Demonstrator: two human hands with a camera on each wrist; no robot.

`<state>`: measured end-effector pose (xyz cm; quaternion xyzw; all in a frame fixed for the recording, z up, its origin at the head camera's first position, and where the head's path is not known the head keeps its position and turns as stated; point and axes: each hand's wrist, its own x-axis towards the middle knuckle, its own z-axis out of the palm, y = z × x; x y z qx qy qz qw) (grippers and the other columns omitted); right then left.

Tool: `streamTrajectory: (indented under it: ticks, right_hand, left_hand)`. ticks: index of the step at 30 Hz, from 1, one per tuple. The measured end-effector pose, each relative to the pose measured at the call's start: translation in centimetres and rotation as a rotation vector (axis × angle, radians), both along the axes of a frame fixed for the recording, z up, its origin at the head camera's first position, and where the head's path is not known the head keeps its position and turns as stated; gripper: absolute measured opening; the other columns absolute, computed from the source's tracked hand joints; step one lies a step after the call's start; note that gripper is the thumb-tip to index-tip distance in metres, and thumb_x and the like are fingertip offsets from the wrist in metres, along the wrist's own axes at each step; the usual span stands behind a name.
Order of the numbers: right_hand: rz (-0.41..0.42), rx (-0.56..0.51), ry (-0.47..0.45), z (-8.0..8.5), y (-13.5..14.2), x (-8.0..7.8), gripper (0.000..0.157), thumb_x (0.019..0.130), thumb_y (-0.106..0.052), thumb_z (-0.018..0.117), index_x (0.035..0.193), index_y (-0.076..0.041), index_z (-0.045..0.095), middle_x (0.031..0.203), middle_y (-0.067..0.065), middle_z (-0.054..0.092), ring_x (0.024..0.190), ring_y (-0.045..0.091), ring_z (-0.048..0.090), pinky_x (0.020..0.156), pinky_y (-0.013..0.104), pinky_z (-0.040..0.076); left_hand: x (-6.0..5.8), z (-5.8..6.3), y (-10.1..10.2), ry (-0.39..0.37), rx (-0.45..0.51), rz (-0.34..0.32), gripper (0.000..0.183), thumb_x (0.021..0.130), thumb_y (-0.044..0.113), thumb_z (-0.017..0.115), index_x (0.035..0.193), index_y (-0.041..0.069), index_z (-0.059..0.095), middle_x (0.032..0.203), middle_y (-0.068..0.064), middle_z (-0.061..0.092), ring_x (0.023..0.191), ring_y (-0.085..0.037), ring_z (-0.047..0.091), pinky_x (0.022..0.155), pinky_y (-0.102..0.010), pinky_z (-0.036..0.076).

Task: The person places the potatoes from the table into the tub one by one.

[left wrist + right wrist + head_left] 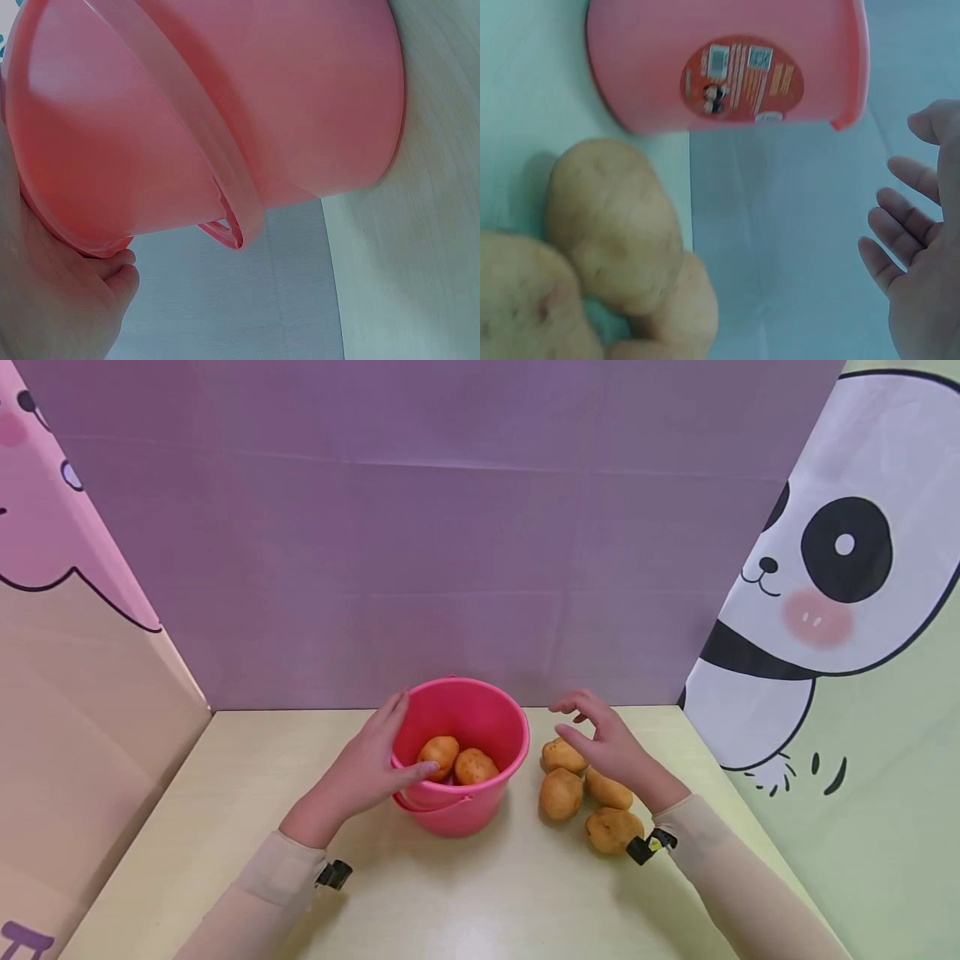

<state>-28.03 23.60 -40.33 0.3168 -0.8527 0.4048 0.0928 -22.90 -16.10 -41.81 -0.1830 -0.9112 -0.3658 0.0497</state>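
A pink bucket (468, 814) stands upright on the table with two potatoes (476, 767) visible inside it. My left hand (367, 768) holds the bucket's left rim, the thumb reaching over the front edge. From the left wrist view, fingers (120, 281) appear at the rim, past the hanging handle (202, 120). To the right of the bucket, my right hand (611, 743) hovers above several loose potatoes (561, 794), its fingers apart and loosely bent with nothing in them. A round label (742, 79) shows on the bucket's side in the right wrist view.
The pale wooden table (450, 902) ends at a purple backdrop (450, 543) just behind the bucket. Side panels flank it, a pink cartoon figure (52, 518) on the left and a panda (847, 527) on the right.
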Motion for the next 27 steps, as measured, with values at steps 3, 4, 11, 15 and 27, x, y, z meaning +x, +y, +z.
streamTrajectory:
  ticks: [3, 4, 11, 15, 27]
  right_hand:
    - [-0.013, 0.019, -0.004, -0.8, 1.3, 0.1, 0.027, 0.108, -0.015, 0.071, 0.135, -0.012, 0.071, 0.134, 0.006, 0.066, 0.125, 0.024, 0.059, 0.104, 0.06, 0.054]
    - [-0.018, 0.027, -0.001, -1.0, 1.7, 0.2, 0.027, 0.107, -0.015, 0.072, 0.134, -0.012, 0.071, 0.133, 0.005, 0.066, 0.124, 0.025, 0.059, 0.104, 0.059, 0.054]
    - [-0.055, 0.075, 0.05, -3.1, 4.7, 0.8, 0.029, 0.103, -0.01, 0.076, 0.132, -0.007, 0.071, 0.127, 0.007, 0.065, 0.12, 0.028, 0.06, 0.1, 0.055, 0.055]
    - [-0.081, 0.085, 0.057, -4.4, 6.0, 0.9, 0.031, 0.101, -0.008, 0.078, 0.131, -0.006, 0.071, 0.125, 0.009, 0.065, 0.119, 0.03, 0.059, 0.097, 0.059, 0.054]
    - [-0.228, 0.155, -0.036, -7.4, 8.6, 1.5, 0.043, 0.102, -0.021, 0.081, 0.136, 0.001, 0.067, 0.133, 0.025, 0.062, 0.125, 0.045, 0.059, 0.096, 0.056, 0.053]
  left_hand:
    - [0.6, -0.2, 0.3, 0.006, 0.001, 0.01, 0.123, 0.091, 0.053, 0.088, 0.179, 0.011, 0.012, 0.183, -0.015, 0.016, 0.163, -0.046, 0.026, 0.103, -0.066, 0.059]
    - [0.7, -0.3, 0.5, 0.007, 0.002, 0.012, 0.123, 0.091, 0.052, 0.088, 0.179, 0.011, 0.012, 0.183, -0.015, 0.016, 0.163, -0.046, 0.026, 0.103, -0.066, 0.059]
    - [2.1, -0.7, 1.3, 0.003, 0.017, 0.029, 0.123, 0.09, 0.049, 0.09, 0.179, 0.012, 0.012, 0.183, -0.015, 0.016, 0.163, -0.046, 0.026, 0.102, -0.065, 0.06]
    - [2.4, -0.7, 1.4, 0.01, 0.018, 0.031, 0.123, 0.091, 0.049, 0.089, 0.179, 0.012, 0.012, 0.183, -0.015, 0.016, 0.163, -0.046, 0.027, 0.102, -0.065, 0.06]
    - [2.6, -0.8, 1.6, 0.01, 0.025, 0.039, 0.123, 0.09, 0.05, 0.09, 0.179, 0.012, 0.013, 0.183, -0.014, 0.016, 0.163, -0.045, 0.027, 0.101, -0.064, 0.061]
